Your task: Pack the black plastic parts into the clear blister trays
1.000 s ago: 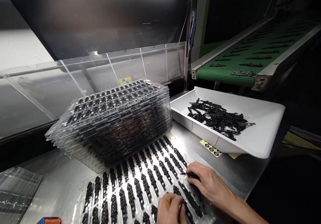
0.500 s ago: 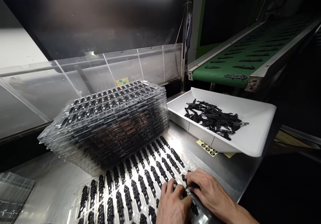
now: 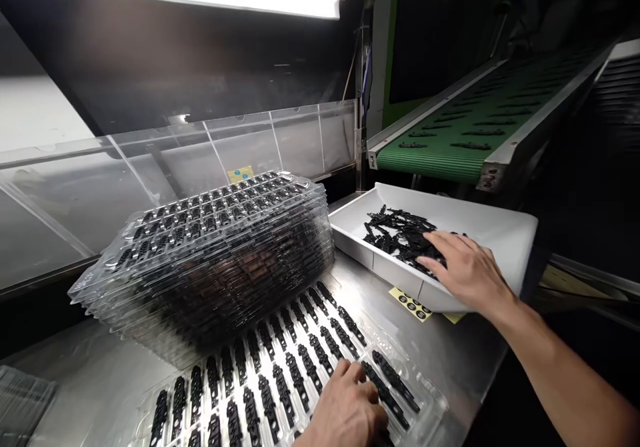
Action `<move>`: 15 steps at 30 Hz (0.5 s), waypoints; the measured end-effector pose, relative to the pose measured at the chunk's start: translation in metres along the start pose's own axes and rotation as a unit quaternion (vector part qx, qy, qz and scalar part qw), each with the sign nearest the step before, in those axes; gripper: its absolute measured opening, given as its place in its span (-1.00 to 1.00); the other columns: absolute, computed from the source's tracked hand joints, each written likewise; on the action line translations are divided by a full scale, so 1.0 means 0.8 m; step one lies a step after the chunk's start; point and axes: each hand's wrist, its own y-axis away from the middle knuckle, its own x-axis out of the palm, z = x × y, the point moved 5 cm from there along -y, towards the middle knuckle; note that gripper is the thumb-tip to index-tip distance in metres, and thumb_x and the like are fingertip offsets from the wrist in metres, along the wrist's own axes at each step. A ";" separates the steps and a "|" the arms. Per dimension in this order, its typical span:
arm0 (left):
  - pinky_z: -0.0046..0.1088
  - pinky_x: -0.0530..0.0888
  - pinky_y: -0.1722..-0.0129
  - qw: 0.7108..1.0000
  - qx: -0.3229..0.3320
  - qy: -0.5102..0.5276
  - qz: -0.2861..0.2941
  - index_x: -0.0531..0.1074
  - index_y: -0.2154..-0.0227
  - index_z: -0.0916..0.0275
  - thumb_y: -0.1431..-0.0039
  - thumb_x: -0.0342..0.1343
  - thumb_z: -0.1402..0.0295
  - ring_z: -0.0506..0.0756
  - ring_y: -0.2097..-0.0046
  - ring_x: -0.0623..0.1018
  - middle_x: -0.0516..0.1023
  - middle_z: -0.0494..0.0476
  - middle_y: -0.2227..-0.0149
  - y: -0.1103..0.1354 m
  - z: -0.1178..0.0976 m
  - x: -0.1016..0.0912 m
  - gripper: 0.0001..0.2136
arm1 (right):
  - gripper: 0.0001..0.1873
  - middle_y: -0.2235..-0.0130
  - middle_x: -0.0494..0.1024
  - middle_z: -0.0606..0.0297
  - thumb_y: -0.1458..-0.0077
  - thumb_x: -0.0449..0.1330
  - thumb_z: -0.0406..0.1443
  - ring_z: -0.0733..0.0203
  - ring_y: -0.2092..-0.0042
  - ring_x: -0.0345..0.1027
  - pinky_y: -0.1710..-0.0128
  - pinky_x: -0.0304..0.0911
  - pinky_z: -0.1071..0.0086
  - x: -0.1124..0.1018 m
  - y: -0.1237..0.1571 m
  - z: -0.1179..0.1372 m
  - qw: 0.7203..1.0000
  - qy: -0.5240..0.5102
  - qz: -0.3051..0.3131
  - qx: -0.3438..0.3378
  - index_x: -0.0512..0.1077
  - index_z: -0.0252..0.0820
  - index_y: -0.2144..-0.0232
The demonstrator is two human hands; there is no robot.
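On the metal table lies a clear plastic tray (image 3: 434,412) with rows of slim black plastic parts (image 3: 284,388) in its slots. My left hand (image 3: 350,403) rests over the tray's right half with its fingers curled; whatever is under the fingertips is hidden. My right hand (image 3: 467,267) hangs over the near side of the white bin (image 3: 505,233). Its thumb and fingers are apart, and I see nothing held in them. Beneath it lies a loose heap of black parts (image 3: 403,230) of the same kind.
A tall stack of filled clear trays (image 3: 225,260) stands behind the tray. A green conveyor belt (image 3: 465,133) carrying black parts slopes down to above the bin. A yellow sticker sheet (image 3: 411,304) lies beside the bin. More clear trays (image 3: 23,403) sit at far left.
My right hand has left the tray and moved up and right over the bin. My left hand stays at the tray. Black parts at the tray's right end are now uncovered.
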 end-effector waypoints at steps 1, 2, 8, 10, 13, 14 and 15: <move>-0.38 0.17 0.33 1.000 -0.006 0.025 0.002 0.38 0.64 0.19 -0.18 0.15 0.30 0.02 0.34 0.35 0.44 -0.06 0.58 -0.003 0.001 -0.006 -0.72 | -0.50 -0.05 0.47 -0.04 -0.16 0.07 -0.05 -0.29 -0.06 0.32 0.05 0.25 -0.29 0.002 0.012 0.004 1.000 -0.021 0.014 0.008 0.44 -0.25 0.01; -0.38 0.19 0.32 0.998 -0.030 0.058 -0.002 0.41 0.62 0.17 -0.16 0.16 0.33 0.02 0.34 0.37 0.47 -0.06 0.56 -0.005 0.004 -0.014 -0.75 | -0.52 -0.08 0.45 0.01 -0.16 0.07 -0.04 -0.23 -0.08 0.32 0.05 0.32 -0.19 0.005 0.029 0.011 0.997 -0.058 0.041 0.022 0.44 -0.20 -0.01; -0.51 0.36 0.31 0.866 -0.305 0.372 -0.139 0.50 0.37 0.17 -0.13 0.13 0.39 0.00 0.33 0.48 0.55 0.01 0.37 0.009 0.017 -0.045 -0.94 | -0.63 0.07 0.57 0.22 -0.15 0.17 -0.08 0.09 0.09 0.46 0.16 0.44 0.32 0.040 0.147 0.094 0.880 -0.350 0.299 0.121 0.49 -0.06 0.04; -0.52 0.40 0.34 0.817 -0.338 0.434 -0.173 0.49 0.37 0.20 -0.15 0.09 0.31 0.01 0.35 0.50 0.54 0.03 0.41 0.018 0.012 -0.033 -0.88 | -0.70 0.16 0.59 0.25 -0.16 0.16 -0.15 0.13 0.14 0.46 0.12 0.39 0.35 0.045 0.152 0.119 0.859 -0.395 0.308 0.109 0.51 -0.10 0.10; -0.51 0.44 0.31 0.807 -0.370 0.404 -0.222 0.49 0.32 0.18 -0.14 0.08 0.22 0.03 0.34 0.53 0.56 0.05 0.38 0.041 0.007 -0.013 -0.82 | -0.79 0.29 0.59 0.30 -0.18 0.11 -0.24 0.19 0.24 0.45 0.21 0.34 0.40 0.059 0.146 0.135 0.849 -0.393 0.340 0.091 0.54 -0.14 0.28; -0.51 0.44 0.30 0.818 -0.376 0.362 -0.244 0.49 0.31 0.17 -0.14 0.08 0.19 0.03 0.34 0.54 0.56 0.06 0.36 0.051 0.006 -0.010 -0.81 | -0.81 0.34 0.58 0.33 -0.17 0.11 -0.26 0.21 0.29 0.43 0.26 0.32 0.41 0.065 0.145 0.138 0.849 -0.379 0.361 0.077 0.53 -0.14 0.33; -0.51 0.44 0.32 0.829 -0.381 0.314 -0.264 0.48 0.31 0.15 -0.14 0.07 0.17 0.03 0.35 0.53 0.56 0.05 0.36 0.062 0.005 -0.009 -0.80 | -0.82 0.38 0.56 0.36 -0.17 0.11 -0.28 0.23 0.32 0.41 0.30 0.30 0.43 0.071 0.146 0.140 0.850 -0.361 0.379 0.057 0.52 -0.14 0.37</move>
